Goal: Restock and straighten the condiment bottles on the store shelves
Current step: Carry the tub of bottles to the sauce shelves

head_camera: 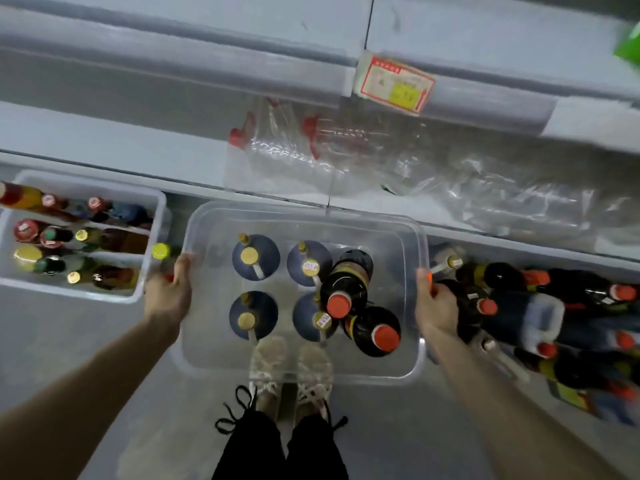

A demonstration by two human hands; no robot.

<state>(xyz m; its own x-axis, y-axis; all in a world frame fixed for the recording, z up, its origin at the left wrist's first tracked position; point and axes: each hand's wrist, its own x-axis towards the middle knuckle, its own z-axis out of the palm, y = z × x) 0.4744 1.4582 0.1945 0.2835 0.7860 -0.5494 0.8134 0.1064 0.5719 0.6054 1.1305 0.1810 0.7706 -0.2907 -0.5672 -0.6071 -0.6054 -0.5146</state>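
Observation:
I hold a clear plastic bin (304, 216) above the floor, in front of the shelves. My left hand (171, 289) grips its left rim and my right hand (434, 301) grips its right rim. Inside stand several dark blue bottles with yellow caps (255, 257) and two dark sauce bottles with orange caps (348, 287). The blue bottles form a square at the centre; the orange-capped ones stand at their right.
A white bin of mixed bottles (74, 237) sits on the floor at left. Many dark orange-capped bottles (540, 317) crowd the right. Empty clear bottles with red caps (311, 143) lie on the low shelf (104, 136). A price tag (394, 83) hangs above. My feet (291, 372) show below.

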